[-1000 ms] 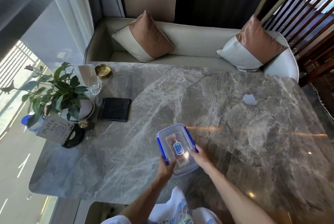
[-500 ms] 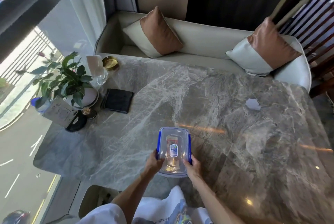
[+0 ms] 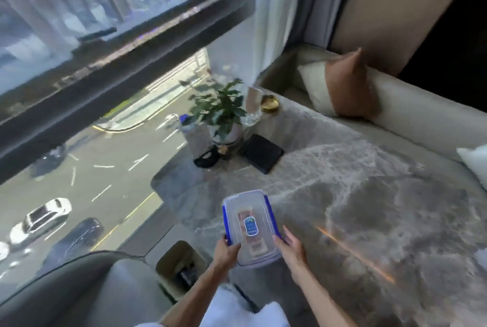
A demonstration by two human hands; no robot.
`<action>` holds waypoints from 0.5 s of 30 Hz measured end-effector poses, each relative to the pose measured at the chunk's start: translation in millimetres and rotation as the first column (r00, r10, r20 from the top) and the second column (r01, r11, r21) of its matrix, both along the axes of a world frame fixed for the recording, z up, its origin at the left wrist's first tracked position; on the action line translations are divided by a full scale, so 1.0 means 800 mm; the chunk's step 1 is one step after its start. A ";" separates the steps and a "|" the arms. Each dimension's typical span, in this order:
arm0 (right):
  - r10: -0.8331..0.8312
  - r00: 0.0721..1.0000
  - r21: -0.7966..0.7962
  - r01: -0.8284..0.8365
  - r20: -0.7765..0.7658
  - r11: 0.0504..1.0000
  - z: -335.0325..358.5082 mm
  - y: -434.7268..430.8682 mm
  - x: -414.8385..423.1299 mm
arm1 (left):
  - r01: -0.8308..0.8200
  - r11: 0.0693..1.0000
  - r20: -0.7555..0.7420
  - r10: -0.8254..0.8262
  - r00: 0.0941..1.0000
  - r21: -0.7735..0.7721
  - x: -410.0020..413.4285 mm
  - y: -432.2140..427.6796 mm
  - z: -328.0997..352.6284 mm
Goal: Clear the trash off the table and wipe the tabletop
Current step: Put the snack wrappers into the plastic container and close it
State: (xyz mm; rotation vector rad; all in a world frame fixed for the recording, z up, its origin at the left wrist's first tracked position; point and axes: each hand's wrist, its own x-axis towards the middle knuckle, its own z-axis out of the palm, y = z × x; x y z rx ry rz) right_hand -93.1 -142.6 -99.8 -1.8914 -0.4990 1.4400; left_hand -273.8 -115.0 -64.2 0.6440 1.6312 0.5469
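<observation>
A clear plastic container (image 3: 249, 223) with blue lid clips and a blue label sits at the near edge of the grey marble table (image 3: 369, 208), with something reddish inside. My left hand (image 3: 225, 250) grips its near left corner. My right hand (image 3: 291, 250) holds its near right side, fingers spread along the edge. Below the table's near left corner stands a beige waste bin (image 3: 181, 268) with dark contents. The frame is blurred by head motion.
At the table's far left stand a potted plant (image 3: 224, 115), a water bottle (image 3: 189, 128), a card stand (image 3: 207, 160), a black folder (image 3: 261, 152), a glass (image 3: 251, 113) and a gold dish (image 3: 270, 103). A sofa with cushions (image 3: 340, 86) runs behind. A window lies left.
The view has swung sharply left toward the window and the bin. Both hands still hold the container, which has shifted toward the table's near left edge.
</observation>
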 end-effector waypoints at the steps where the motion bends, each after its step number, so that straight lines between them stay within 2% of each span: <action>1: 0.006 0.999 -0.011 -0.006 -0.042 1.000 -0.007 0.016 -0.014 | -0.076 0.997 0.012 0.076 0.997 -0.005 -0.018 0.009 -0.006; 3: 0.070 0.989 -0.064 -0.078 -0.128 0.995 -0.012 0.050 -0.047 | -0.200 0.980 0.035 0.201 0.979 -0.018 -0.049 0.031 -0.015; 7: 0.220 0.950 -0.071 -0.241 -0.224 0.968 0.049 0.116 -0.137 | -0.358 0.933 0.029 0.359 0.933 -0.021 -0.108 0.077 -0.012; 15: 0.265 0.953 -0.111 -0.282 -0.145 0.953 0.048 0.245 -0.246 | -0.471 0.882 0.010 0.471 0.882 -0.034 -0.198 0.168 -0.034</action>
